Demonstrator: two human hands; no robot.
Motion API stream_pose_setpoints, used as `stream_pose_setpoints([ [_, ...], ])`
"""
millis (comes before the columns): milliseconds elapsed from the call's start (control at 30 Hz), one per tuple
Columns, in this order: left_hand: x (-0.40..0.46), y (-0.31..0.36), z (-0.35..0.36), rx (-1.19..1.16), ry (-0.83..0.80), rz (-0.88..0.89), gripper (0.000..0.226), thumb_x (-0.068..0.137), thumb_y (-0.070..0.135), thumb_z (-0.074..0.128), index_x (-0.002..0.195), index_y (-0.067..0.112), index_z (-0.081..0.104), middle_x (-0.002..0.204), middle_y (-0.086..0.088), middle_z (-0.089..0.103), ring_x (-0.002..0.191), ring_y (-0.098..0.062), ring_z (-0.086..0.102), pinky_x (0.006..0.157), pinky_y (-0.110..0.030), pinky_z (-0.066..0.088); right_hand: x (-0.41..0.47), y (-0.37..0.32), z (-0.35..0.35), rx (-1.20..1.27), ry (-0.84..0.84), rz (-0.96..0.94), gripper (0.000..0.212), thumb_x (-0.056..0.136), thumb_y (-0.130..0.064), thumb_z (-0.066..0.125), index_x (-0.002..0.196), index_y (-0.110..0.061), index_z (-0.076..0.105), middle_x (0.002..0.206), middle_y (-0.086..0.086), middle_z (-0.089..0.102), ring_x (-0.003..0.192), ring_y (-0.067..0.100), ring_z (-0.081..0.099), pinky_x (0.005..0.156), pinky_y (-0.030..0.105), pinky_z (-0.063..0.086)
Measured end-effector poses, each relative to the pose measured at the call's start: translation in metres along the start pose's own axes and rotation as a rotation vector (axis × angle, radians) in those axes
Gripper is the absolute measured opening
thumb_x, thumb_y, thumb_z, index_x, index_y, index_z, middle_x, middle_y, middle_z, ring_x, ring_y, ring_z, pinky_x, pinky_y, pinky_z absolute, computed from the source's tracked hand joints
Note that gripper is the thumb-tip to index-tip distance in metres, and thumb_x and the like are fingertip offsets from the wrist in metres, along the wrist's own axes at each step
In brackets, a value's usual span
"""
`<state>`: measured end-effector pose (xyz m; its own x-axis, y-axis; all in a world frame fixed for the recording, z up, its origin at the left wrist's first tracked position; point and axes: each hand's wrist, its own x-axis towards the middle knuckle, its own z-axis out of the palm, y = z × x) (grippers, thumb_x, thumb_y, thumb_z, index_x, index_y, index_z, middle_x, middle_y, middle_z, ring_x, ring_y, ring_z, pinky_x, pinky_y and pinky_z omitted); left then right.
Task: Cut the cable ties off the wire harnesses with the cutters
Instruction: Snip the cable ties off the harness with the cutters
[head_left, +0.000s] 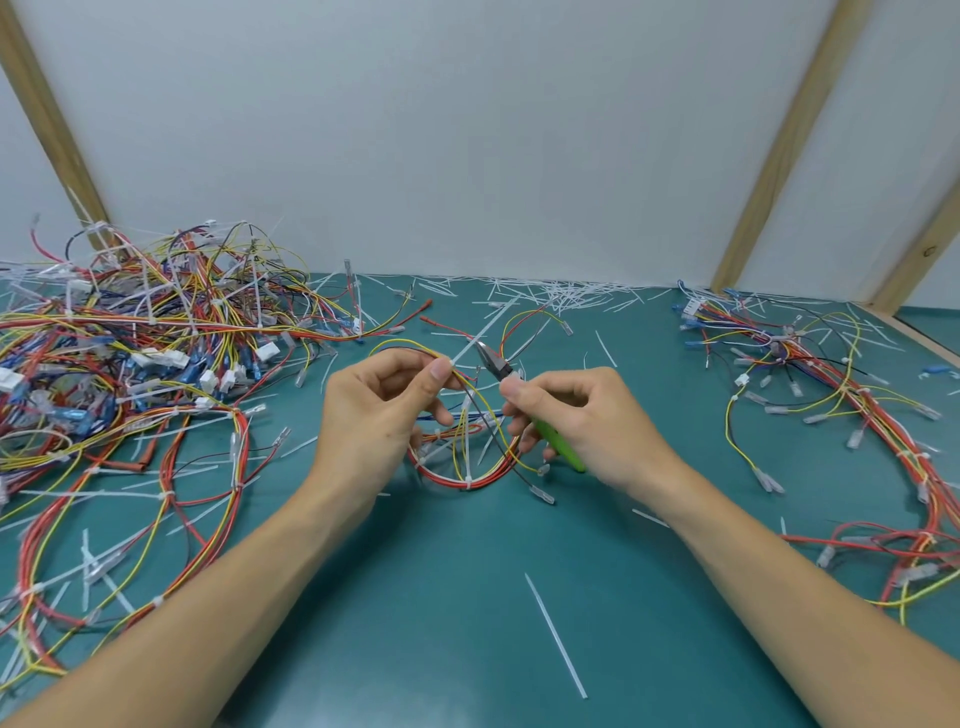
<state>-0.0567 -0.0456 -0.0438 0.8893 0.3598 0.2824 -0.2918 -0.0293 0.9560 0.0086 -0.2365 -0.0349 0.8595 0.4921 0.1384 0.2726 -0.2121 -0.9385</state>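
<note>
My left hand (382, 410) pinches the harness (467, 457); right (587, 421) grips cutters (496, 364), nosing toward eleven — catch only the tie (480, 332), spare wires.

Two bare forearms reaching forward and converging, left hand (384, 415) raised, thumb and forefinger pinched together, other fingers curled, right hand (582, 421) just beside it, fingers curled in a grip, knuckles up, wrists nearly level

Harness pile (130, 364) blocks left; harnesses (857, 405) crowd right; near mat (467, 597) passable, stray tie (555, 635).
</note>
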Motion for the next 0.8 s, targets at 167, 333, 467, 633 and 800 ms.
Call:
stream_pose_setpoints([
  [167, -0.0007, 0.0006, 0.0010, 0.013, -0.003, 0.023, 0.023, 0.081, 0.034, 0.071, 0.086, 0.011, 0.071, 0.081, -0.003, 0.076, 0.056, -0.014, 0.063, 0.042, -0.025, 0.044, -0.0003, -0.0002, -0.0014, -0.006, -0.056, 0.017, 0.051, 0.074, -0.071, 0.070, 0.078, -0.021, 0.078, 0.079, 0.004, 0.075, 0.071, 0.022, 0.074, 0.064, 0.037, 0.052],
  [333, -0.0010, 0.0011, 0.0017, 0.012, 0.013, 0.057, 0.020, 0.082, 0.031, 0.070, 0.085, 0.011, 0.069, 0.078, -0.001, 0.075, 0.054, -0.012, 0.063, 0.042, -0.023, 0.042, -0.0013, -0.0026, 0.0001, -0.009, -0.056, 0.018, 0.050, 0.074, -0.070, 0.070, 0.079, -0.022, 0.079, 0.080, 0.003, 0.076, 0.072, 0.022, 0.074, 0.064, 0.038, 0.053],
  [467, -0.0007, 0.0021, 0.0016, 0.026, 0.018, 0.075, 0.021, 0.081, 0.032, 0.070, 0.085, 0.012, 0.070, 0.078, 0.000, 0.075, 0.055, -0.012, 0.063, 0.042, -0.023, 0.042, -0.0029, -0.0036, 0.0007, -0.011, -0.060, 0.020, 0.049, 0.074, -0.070, 0.070, 0.078, -0.022, 0.079, 0.079, 0.003, 0.075, 0.073, 0.024, 0.074, 0.066, 0.040, 0.054],
  [633, -0.0015, 0.0014, 0.0005, 0.043, 0.012, 0.088, 0.021, 0.082, 0.033, 0.070, 0.085, 0.012, 0.070, 0.079, -0.001, 0.076, 0.055, -0.012, 0.063, 0.042, -0.023, 0.042, -0.0043, -0.0059, 0.0017, -0.031, -0.049, 0.012, 0.039, 0.082, -0.063, 0.071, 0.074, -0.025, 0.078, 0.077, 0.001, 0.074, 0.071, 0.019, 0.073, 0.064, 0.035, 0.053],
  [800, 0.0000, -0.0010, 0.0004, 0.067, 0.012, 0.100, 0.011, 0.091, 0.021, 0.069, 0.085, 0.011, 0.069, 0.078, 0.001, 0.075, 0.055, -0.012, 0.063, 0.042, -0.021, 0.043, -0.0050, -0.0049, 0.0016, -0.039, -0.043, 0.001, 0.033, 0.089, -0.053, 0.073, 0.074, -0.024, 0.077, 0.076, 0.001, 0.074, 0.070, 0.020, 0.073, 0.062, 0.030, 0.051],
])
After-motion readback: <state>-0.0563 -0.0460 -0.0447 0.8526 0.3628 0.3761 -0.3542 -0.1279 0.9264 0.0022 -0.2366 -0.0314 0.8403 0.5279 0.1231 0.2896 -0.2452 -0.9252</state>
